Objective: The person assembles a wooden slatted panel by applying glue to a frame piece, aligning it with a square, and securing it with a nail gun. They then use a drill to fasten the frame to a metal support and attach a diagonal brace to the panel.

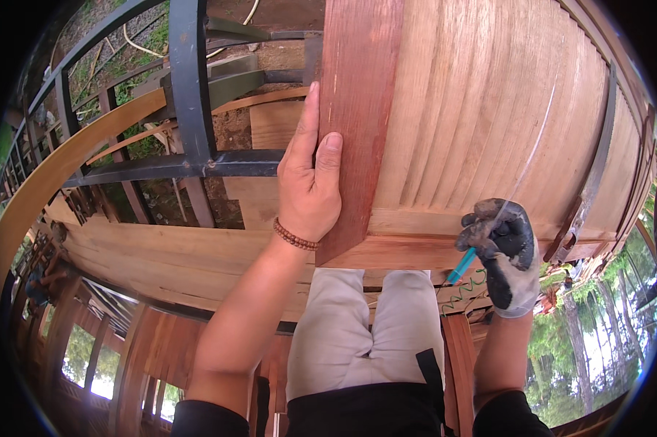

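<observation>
Head view showed a reddish-brown plank (357,109) laid on end-to-end across a curved surface of pale wooden slats (474,109), its near end reaching the front edge of that surface. The plank was pressed flat by the left hand (310,182), which was bare, open, fingers extended along the plank's left edge with the thumb on its face; a beaded bracelet (294,234) was worn at the wrist. The right hand (505,251), in a grey and black work glove, was closed round a blue pen-like tool (461,266) with a green coiled cord (463,291) hanging from it, its tip held close to the slats' front edge, apart from the plank. A thin pale line (532,146) ran up from that hand across the slats. Dark metal framing (190,95) stood to the left, over bare ground. For the step to be done well, it was judged that the plank should be kept squarely aligned with the slats, held firmly against slipping, and the tool brought to it steadily.
</observation>
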A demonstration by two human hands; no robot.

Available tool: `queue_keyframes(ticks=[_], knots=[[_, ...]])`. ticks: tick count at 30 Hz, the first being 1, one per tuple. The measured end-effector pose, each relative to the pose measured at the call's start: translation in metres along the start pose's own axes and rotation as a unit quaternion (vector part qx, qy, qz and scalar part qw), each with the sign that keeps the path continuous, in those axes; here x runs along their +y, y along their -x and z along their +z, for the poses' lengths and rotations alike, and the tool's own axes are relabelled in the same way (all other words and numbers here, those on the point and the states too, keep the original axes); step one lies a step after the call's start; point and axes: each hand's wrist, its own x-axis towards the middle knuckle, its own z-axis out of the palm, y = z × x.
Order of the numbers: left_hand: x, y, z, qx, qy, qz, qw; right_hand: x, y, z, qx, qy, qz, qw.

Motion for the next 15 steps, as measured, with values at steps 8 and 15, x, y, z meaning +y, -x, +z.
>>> queue_keyframes(ticks=[8, 15], knots=[[0.016, 0.004, 0.014, 0.057, -0.092, -0.046, 0.993, 0.05, -0.017, 0.061, 0.103, 0.272, -0.187, 0.938], [0.027, 0.004, 0.018, 0.076, -0.167, -0.094, 0.978, 0.054, -0.025, 0.088, 0.085, 0.387, -0.186, 0.899]])
